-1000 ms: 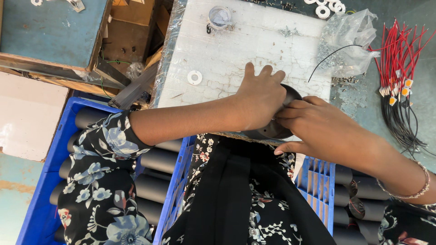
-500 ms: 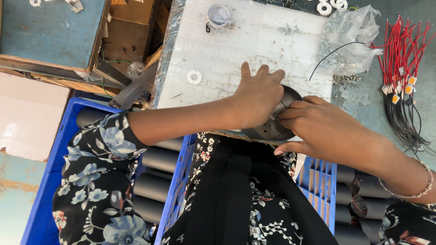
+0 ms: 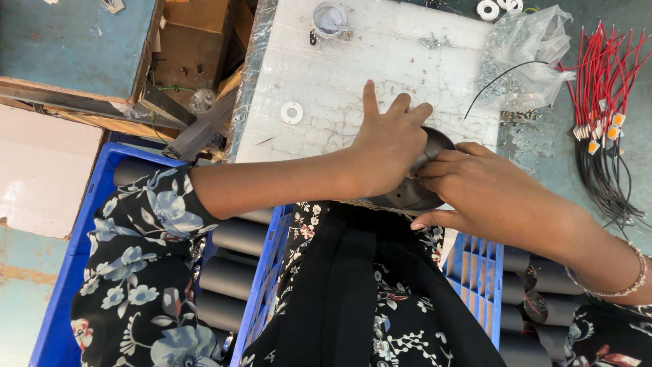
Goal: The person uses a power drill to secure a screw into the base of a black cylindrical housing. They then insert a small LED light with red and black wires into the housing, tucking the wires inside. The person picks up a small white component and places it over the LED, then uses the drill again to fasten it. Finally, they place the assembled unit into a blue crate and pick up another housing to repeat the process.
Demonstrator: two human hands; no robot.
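One dark round metal part (image 3: pixel 418 187) is held at the near edge of the white tabletop (image 3: pixel 353 75), between two hands. The left hand (image 3: pixel 387 146) is laid flat over the part with fingers spread, pressing down on it. The right hand (image 3: pixel 485 190) is closed on the part's right rim, its fingertips pinched together against it. One white washer (image 3: pixel 292 113) is seen lying alone on the tabletop, left of the hands. One small clear round container (image 3: pixel 330 18) is set at the far edge. One clear plastic bag (image 3: pixel 526 58) of small metal pieces is placed at the right corner, with one black wire (image 3: pixel 499 78) curving out of it. One bundle of red and black wires (image 3: pixel 608 102) is laid well to the right. Two blue crates (image 3: pixel 75 272) are seen below, one at each side, both filled with dark cylinders (image 3: pixel 234 272); their number cannot be counted exactly.
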